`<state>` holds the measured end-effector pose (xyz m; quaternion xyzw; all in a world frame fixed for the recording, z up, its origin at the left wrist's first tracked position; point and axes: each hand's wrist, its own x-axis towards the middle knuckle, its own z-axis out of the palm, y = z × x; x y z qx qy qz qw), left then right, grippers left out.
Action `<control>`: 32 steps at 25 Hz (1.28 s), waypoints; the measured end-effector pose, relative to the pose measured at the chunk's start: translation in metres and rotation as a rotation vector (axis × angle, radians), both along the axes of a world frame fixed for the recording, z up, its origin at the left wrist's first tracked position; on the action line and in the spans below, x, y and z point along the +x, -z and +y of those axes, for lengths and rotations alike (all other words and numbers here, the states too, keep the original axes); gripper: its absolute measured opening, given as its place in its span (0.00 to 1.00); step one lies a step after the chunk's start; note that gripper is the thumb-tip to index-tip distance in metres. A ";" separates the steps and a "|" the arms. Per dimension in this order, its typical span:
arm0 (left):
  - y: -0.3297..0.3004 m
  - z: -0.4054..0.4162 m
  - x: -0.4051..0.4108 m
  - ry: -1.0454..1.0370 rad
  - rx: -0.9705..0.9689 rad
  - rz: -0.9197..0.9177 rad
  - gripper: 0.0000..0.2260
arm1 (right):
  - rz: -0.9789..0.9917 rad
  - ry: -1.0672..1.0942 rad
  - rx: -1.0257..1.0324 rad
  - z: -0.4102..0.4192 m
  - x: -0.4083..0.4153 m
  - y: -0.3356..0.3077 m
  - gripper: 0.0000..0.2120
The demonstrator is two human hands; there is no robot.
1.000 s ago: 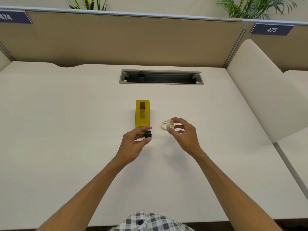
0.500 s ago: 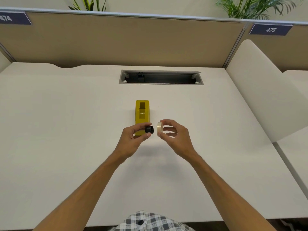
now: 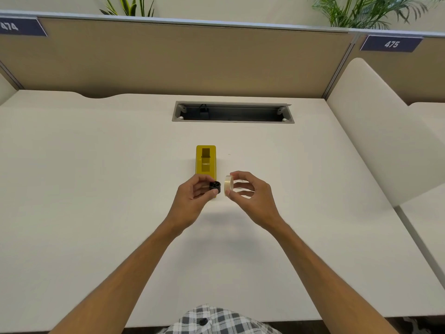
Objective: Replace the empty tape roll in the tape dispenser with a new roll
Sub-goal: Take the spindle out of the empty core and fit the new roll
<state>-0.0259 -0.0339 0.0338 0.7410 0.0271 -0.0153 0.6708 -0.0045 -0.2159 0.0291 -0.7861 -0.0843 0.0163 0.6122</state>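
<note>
A: Status? Where's the new tape roll (image 3: pixel 228 185)?
B: Right hand (image 3: pixel 250 196) fingers pinch it; left hand (image 3: pixel 192 197) grips black hub (image 3: pixel 215 186), over dispenser (image 3: pixel 206 162) mid-table.
A: Tip?
B: Line up hole w/ hub, push straight.

Both forearms enter from the lower edge and converge toward the centre, bare to the elbow. The left hand (image 3: pixel 192 198) is raised, palm turned inward to the right, thumb and fingers closed in a pinch on a small black spool (image 3: pixel 214 185). The right hand (image 3: pixel 252 197) is raised opposite, palm turned left, thumb below and forefinger above, pinching a tape roll (image 3: pixel 228 185) by its rim, with the remaining fingers loosely curled behind. The two hands sit level with one another, near but apart. Both wrists are nearly straight.
</note>
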 end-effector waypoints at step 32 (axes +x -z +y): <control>0.001 0.012 0.003 0.026 -0.275 0.156 0.14 | 0.033 -0.158 0.037 0.008 0.000 -0.012 0.19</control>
